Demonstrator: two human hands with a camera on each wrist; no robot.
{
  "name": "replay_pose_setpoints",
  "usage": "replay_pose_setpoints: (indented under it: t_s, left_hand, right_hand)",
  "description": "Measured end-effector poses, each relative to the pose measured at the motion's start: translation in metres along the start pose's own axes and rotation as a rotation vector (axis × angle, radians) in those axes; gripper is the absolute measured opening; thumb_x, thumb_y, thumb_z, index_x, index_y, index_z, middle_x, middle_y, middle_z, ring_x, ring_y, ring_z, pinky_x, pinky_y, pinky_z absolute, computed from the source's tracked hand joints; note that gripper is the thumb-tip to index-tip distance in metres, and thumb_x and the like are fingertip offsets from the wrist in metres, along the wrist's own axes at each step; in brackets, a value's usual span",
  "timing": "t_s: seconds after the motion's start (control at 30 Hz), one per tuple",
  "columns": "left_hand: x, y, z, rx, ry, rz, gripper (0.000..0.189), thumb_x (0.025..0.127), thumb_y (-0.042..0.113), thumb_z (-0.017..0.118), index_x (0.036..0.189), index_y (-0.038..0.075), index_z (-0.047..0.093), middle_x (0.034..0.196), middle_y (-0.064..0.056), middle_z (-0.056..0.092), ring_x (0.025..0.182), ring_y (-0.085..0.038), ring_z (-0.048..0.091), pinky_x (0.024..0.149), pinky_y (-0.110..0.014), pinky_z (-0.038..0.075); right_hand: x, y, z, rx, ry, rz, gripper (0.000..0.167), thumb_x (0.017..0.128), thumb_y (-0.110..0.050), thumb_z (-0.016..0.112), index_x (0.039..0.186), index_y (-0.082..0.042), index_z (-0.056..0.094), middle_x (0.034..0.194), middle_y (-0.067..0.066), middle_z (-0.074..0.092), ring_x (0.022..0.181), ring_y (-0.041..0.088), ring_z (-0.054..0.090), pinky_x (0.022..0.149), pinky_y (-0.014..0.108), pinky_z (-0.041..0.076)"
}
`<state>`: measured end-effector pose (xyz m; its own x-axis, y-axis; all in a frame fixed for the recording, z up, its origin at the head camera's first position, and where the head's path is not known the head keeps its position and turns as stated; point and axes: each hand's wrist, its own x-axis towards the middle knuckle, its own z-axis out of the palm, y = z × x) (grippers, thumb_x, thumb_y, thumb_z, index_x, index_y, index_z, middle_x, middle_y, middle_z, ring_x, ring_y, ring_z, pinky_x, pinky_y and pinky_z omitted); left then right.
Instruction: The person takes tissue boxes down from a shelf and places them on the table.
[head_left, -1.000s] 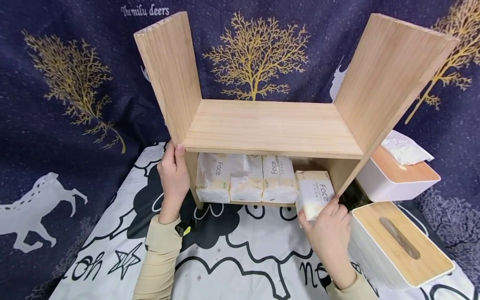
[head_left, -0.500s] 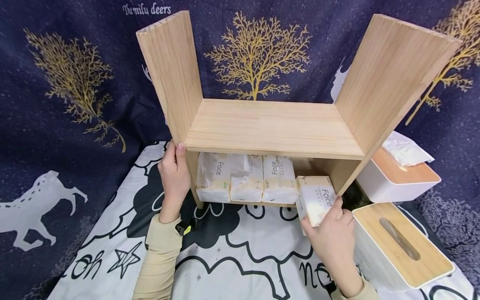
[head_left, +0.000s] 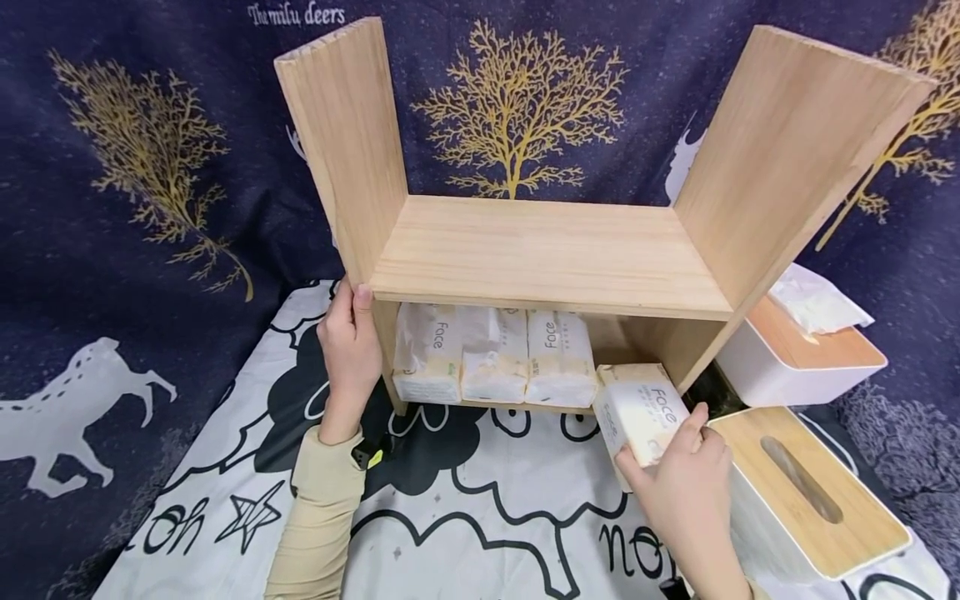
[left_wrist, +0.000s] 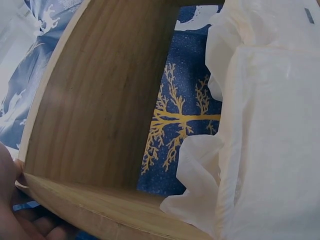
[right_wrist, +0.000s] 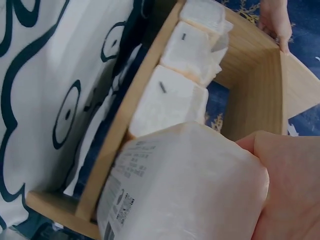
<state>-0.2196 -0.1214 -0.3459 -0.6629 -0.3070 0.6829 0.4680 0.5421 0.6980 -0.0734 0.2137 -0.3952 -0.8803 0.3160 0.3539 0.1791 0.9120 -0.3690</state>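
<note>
My right hand (head_left: pixel 686 492) grips the near end of a tissue pack (head_left: pixel 637 408), thumb on one side and fingers on the other. This pack juts at a tilt from the right end of the lower compartment of a wooden shelf (head_left: pixel 551 254). In the right wrist view its printed side (right_wrist: pixel 137 180) faces the camera. Upright at the left of that compartment stand three more tissue packs (head_left: pixel 558 358) in a row, side by side. My left hand (head_left: pixel 351 358) holds the shelf's left side panel where the middle board meets it; its fingers (left_wrist: pixel 35 225) show at the wood's edge.
To the right sit two tissue boxes: a near one (head_left: pixel 832 492) with a slotted wooden lid, and a far one (head_left: pixel 802 367) with a white pack on top. A patterned white cloth (head_left: pixel 465 542) covers the table. Behind hangs a dark blue printed curtain (head_left: pixel 247 125).
My right hand has drawn the tissue pack toward me and slightly right, further out of the compartment, tilting it more. The left hand keeps its place on the side panel.
</note>
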Motion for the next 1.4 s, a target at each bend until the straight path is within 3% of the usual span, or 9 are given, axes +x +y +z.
replay_pose_setpoints:
  t_s: [0.13, 0.33, 0.57, 0.9, 1.13, 1.4]
  left_hand:
    - [0.0, 0.0, 0.0, 0.005, -0.002, -0.001, 0.041, 0.103, 0.035, 0.042, 0.125, 0.005, 0.06, 0.096, -0.023, 0.067, 0.066, -0.032, 0.055, 0.058, -0.035, 0.037]
    - [0.0, 0.0, -0.001, -0.005, -0.001, -0.013, 0.041, 0.103, 0.034, 0.043, 0.125, 0.004, 0.06, 0.103, -0.024, 0.067, 0.076, -0.035, 0.061, 0.062, -0.042, 0.044]
    - [0.001, 0.0, 0.0, -0.008, 0.004, -0.008, 0.041, 0.103, 0.035, 0.044, 0.124, 0.004, 0.06, 0.099, -0.024, 0.067, 0.072, -0.033, 0.057, 0.061, -0.04, 0.04]
    - [-0.001, 0.0, 0.0, -0.01, -0.001, -0.011, 0.04, 0.103, 0.033, 0.044, 0.125, 0.004, 0.06, 0.103, -0.024, 0.067, 0.076, -0.034, 0.059, 0.063, -0.041, 0.041]
    - [-0.001, 0.0, 0.0, -0.012, -0.004, 0.007, 0.04, 0.103, 0.032, 0.043, 0.125, 0.003, 0.059, 0.104, -0.024, 0.066, 0.074, -0.036, 0.06, 0.062, -0.041, 0.042]
    - [0.0, -0.002, 0.0, -0.014, -0.003, -0.003, 0.039, 0.103, 0.031, 0.044, 0.125, 0.003, 0.059, 0.107, -0.024, 0.067, 0.08, -0.037, 0.063, 0.065, -0.045, 0.045]
  right_hand:
    - [-0.004, 0.002, -0.007, 0.005, -0.02, 0.01, 0.106, 0.075, -0.037, 0.07, 0.143, 0.021, 0.013, 0.115, 0.047, 0.04, 0.103, 0.056, 0.039, 0.079, 0.061, 0.038]
    - [-0.008, 0.006, -0.013, 0.012, -0.032, -0.013, 0.104, 0.075, -0.036, 0.07, 0.142, 0.022, 0.016, 0.114, 0.047, 0.041, 0.104, 0.055, 0.038, 0.08, 0.062, 0.038]
    - [-0.013, 0.009, -0.024, 0.009, -0.129, 0.023, 0.103, 0.079, -0.039, 0.068, 0.145, 0.019, 0.013, 0.119, 0.047, 0.037, 0.108, 0.054, 0.035, 0.082, 0.063, 0.038]
    - [-0.022, 0.012, -0.023, -0.001, -0.173, -0.09, 0.096, 0.077, -0.037, 0.072, 0.141, 0.019, 0.027, 0.115, 0.044, 0.046, 0.102, 0.057, 0.049, 0.079, 0.062, 0.043]
    - [-0.025, 0.013, -0.016, -0.011, -0.257, -0.024, 0.099, 0.08, -0.042, 0.069, 0.144, 0.016, 0.022, 0.121, 0.042, 0.041, 0.11, 0.054, 0.04, 0.078, 0.064, 0.042]
    - [-0.031, 0.015, -0.002, -0.035, -0.156, -0.054, 0.096, 0.074, -0.039, 0.071, 0.14, 0.017, 0.029, 0.112, 0.044, 0.042, 0.101, 0.056, 0.041, 0.07, 0.065, 0.044]
